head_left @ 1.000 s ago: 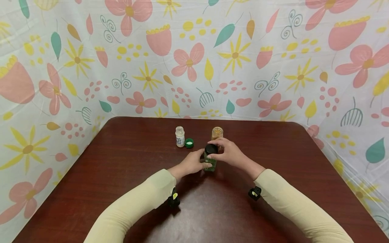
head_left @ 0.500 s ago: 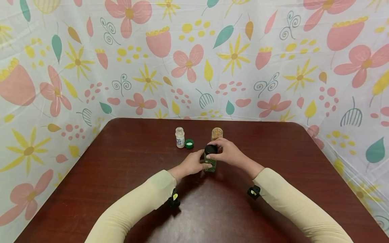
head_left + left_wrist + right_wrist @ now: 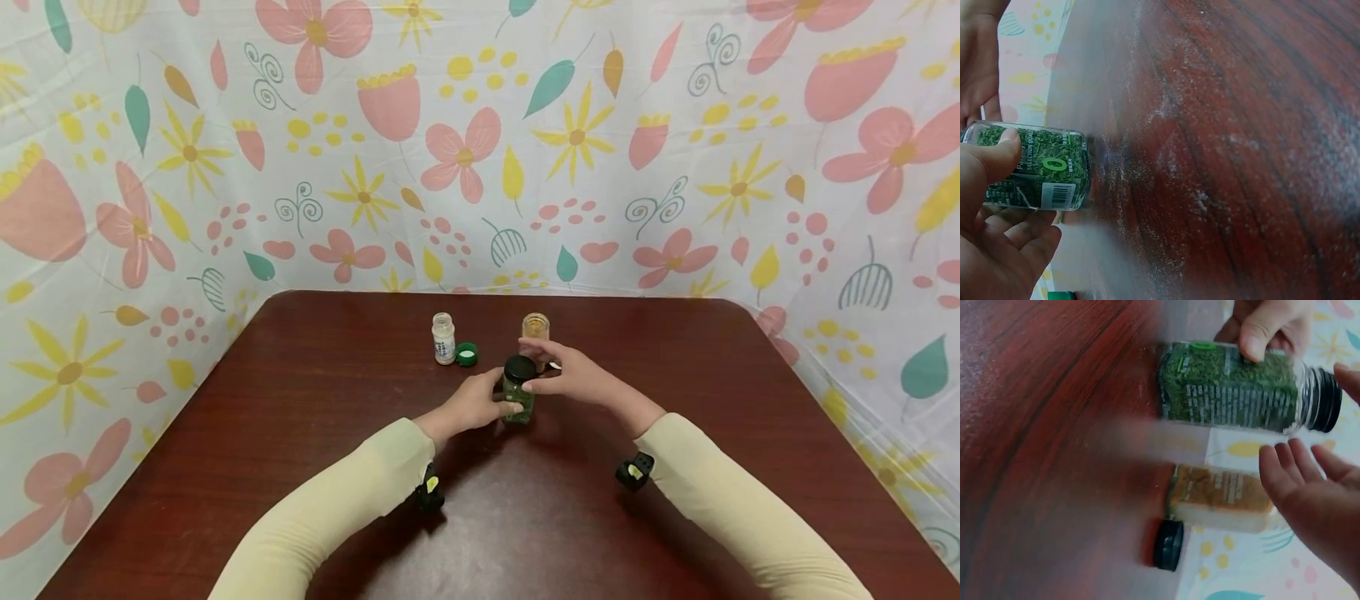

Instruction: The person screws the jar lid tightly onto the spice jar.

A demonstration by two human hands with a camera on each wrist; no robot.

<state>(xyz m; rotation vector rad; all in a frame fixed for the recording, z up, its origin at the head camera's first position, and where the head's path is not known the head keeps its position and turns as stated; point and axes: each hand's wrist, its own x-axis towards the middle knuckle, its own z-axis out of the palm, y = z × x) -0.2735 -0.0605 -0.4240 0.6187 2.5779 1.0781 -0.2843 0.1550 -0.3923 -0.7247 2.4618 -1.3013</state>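
My left hand (image 3: 472,402) grips a clear jar of dried green herbs (image 3: 1054,165), its thumb across one side. The jar is upright on the table, its black screw cap (image 3: 1327,400) on top. In the right wrist view, my right hand (image 3: 1322,494) has its fingers loosely spread and away from the cap, while the thumb tip is right at the cap's edge. Behind that hand stands an uncapped jar of orange-brown spice (image 3: 536,327), with another black cap (image 3: 1169,545) beside it on the table.
Left of the hands stands an open white-labelled bottle (image 3: 444,340) of pale powder, and next to it lies a green cap (image 3: 467,354). The dark wooden table (image 3: 337,367) ends at a floral cloth (image 3: 465,208) behind.
My right hand has loosened its fingers from the black cap and drawn slightly to the right. The left hand and the herb jar have stayed in place.
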